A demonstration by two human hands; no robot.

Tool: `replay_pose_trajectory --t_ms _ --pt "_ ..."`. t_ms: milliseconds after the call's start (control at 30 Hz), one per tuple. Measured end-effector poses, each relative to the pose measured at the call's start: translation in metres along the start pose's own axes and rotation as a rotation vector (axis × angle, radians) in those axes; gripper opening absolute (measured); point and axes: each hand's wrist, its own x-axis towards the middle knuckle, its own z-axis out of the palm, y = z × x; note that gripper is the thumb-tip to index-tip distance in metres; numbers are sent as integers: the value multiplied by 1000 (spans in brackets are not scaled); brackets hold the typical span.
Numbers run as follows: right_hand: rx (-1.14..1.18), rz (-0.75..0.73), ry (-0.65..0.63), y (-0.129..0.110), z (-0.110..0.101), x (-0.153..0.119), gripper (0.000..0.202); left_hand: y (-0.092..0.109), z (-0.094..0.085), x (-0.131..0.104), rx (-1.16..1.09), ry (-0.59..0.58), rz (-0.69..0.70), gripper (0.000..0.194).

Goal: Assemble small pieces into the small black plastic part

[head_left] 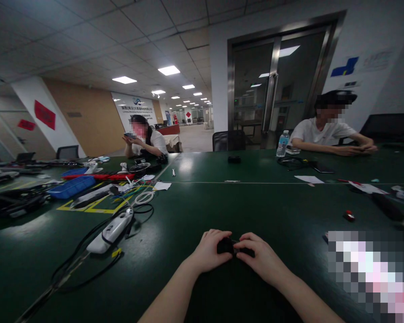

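My left hand point(207, 252) is closed around a small black object point(225, 246) low over the near part of the green table point(175, 278). Beside it, my right hand point(264, 258) pinches a flat black piece point(247, 251) between thumb and fingers. A small dull-grey part shows where the two black things meet, between my fingertips. Whether they are joined or apart I cannot tell. My fingers cover much of both, and the dark picture hides what kind of things they are.
Left of my hands lie a white power strip point(110, 231), tangled black cables and a blue tray point(71, 187). A bottle point(283, 143), papers point(309, 179) and a small red item point(349, 216) are farther right. Two people sit across the table. A blurred patch covers the lower right.
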Motion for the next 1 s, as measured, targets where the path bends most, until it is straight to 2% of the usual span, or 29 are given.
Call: replay_pose_trajectory --t_ms 100,233,467,700,867,1000 --pt "9 14 -18 -1 -1 -2 21 2 -2 0 -3 -10 -5 54" --pt "31 21 -13 -1 -3 -3 35 4 -3 0 10 -34 -15 47" --pt "36 11 -3 2 0 -2 27 1 0 0 9 -30 -37 54" --pt "20 3 16 1 2 -2 25 2 -1 0 -18 -29 -29 45" --pt "-23 -12 48 7 8 1 21 4 -1 0 -23 1 -26 55" --pt "-58 -41 85 11 11 4 27 2 0 1 -28 -19 -26 48"
